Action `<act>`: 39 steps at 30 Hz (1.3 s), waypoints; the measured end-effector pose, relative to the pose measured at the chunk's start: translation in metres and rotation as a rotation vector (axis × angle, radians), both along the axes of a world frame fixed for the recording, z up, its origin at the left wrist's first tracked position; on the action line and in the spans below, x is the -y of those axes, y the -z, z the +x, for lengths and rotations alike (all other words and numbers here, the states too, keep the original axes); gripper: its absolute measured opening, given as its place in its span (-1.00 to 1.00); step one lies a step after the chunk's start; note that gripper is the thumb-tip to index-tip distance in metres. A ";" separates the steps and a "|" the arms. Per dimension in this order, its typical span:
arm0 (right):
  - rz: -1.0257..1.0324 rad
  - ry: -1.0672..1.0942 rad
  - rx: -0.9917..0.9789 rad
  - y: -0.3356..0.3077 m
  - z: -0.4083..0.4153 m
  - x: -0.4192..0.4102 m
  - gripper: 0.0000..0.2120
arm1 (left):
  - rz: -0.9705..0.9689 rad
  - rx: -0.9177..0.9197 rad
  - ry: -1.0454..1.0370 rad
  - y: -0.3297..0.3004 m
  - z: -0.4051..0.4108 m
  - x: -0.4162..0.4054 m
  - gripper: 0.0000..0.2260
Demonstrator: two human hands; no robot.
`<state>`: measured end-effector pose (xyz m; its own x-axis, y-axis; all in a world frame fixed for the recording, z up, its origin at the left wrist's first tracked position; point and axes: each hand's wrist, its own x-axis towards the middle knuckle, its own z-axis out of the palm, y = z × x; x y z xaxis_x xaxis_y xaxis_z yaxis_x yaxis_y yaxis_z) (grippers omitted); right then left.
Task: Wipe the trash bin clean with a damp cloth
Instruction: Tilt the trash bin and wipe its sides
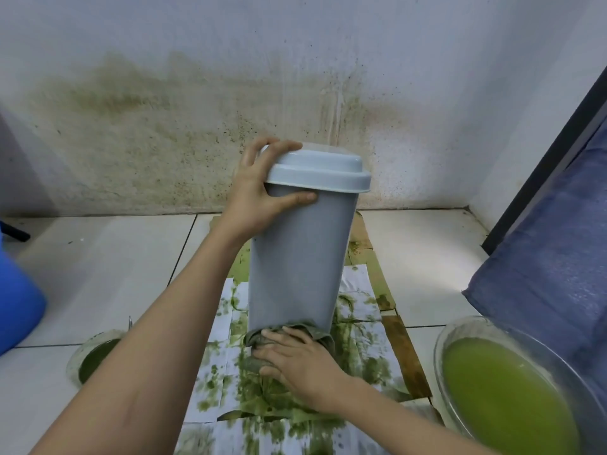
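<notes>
A tall grey-blue trash bin [302, 257] with a pale blue lid [318, 170] stands tilted on green-stained paper sheets [223, 376]. My left hand [262, 188] grips the bin's upper left side, thumb across its front just under the lid and fingers over the lid's edge. My right hand [295, 359] presses a wet grey-green cloth [259, 338] against the bin's bottom front edge, fingers spread flat over the cloth. Part of the cloth is hidden under the hand.
A clear bowl of green liquid [505, 395] sits at the right. A small bowl with dark green residue [95, 354] is at the left. A blue container [16, 297] is at the far left, blue fabric [555, 257] at the right, a stained wall [197, 126] behind.
</notes>
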<state>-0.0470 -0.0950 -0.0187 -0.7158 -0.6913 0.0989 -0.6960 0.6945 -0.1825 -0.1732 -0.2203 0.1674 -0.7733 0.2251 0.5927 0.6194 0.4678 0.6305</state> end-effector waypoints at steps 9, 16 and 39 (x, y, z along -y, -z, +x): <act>-0.387 0.539 -0.215 0.026 0.043 -0.025 -0.41 | 0.017 -0.008 -0.036 0.007 0.011 -0.001 -0.46; -0.908 0.786 -0.241 -0.018 0.032 -0.033 -0.44 | 0.021 0.004 -0.047 0.005 0.009 -0.006 -0.47; -1.172 0.941 0.053 0.015 0.043 -0.030 -0.53 | 0.064 -0.010 -0.002 0.013 0.014 0.007 -0.43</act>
<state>-0.0035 -0.0652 -0.0341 -0.8614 0.4604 0.2147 -0.0659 0.3180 -0.9458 -0.1591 -0.2268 0.1548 -0.7679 0.1846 0.6134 0.6246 0.4282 0.6531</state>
